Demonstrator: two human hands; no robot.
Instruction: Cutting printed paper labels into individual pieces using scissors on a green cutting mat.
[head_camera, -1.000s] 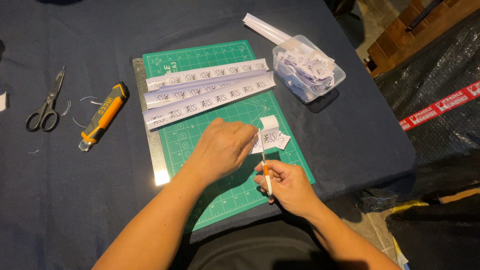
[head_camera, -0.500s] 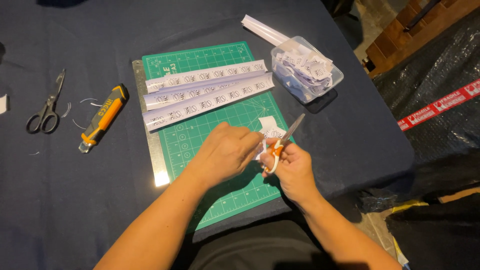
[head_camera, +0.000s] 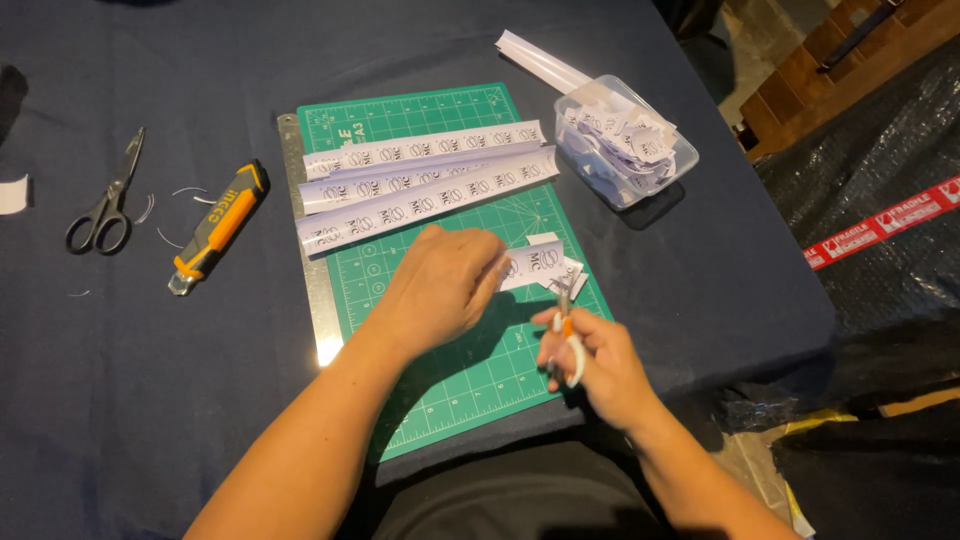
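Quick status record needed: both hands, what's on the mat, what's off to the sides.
left hand: pinches a small printed paper piece
right hand: grips small orange-handled scissors, tips near the piece
cutting mat: green, holds three printed paper strips
steel ruler: along the mat's left edge
plastic tub: holds cut pieces
left side: utility knife, black scissors
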